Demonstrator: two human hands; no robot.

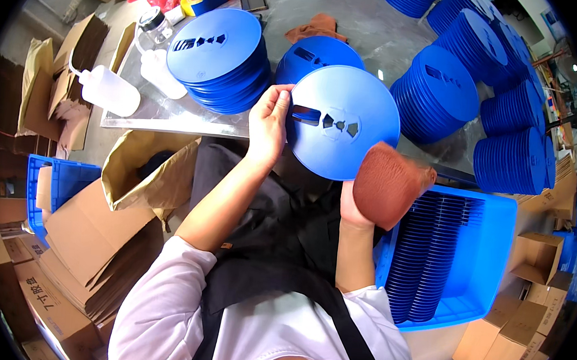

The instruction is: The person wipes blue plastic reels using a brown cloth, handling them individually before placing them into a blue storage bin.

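A round blue plastic reel with cut-outs round its hub is held up, tilted, in front of my body at the table's near edge. My left hand grips its left rim, the thumb lying on the face near the long slot. My right hand is closed on a reddish-brown cloth at the reel's lower right rim. The cloth hides most of those fingers. Behind the held reel stands a short stack of blue reels, partly covered by it. A taller reel stack stands to the left.
More reel stacks crowd the right of the grey table. White squeeze bottles, tape rolls and another brown cloth lie left and back. A blue crate of reels stands right; an open paper sack and flattened cardboard left.
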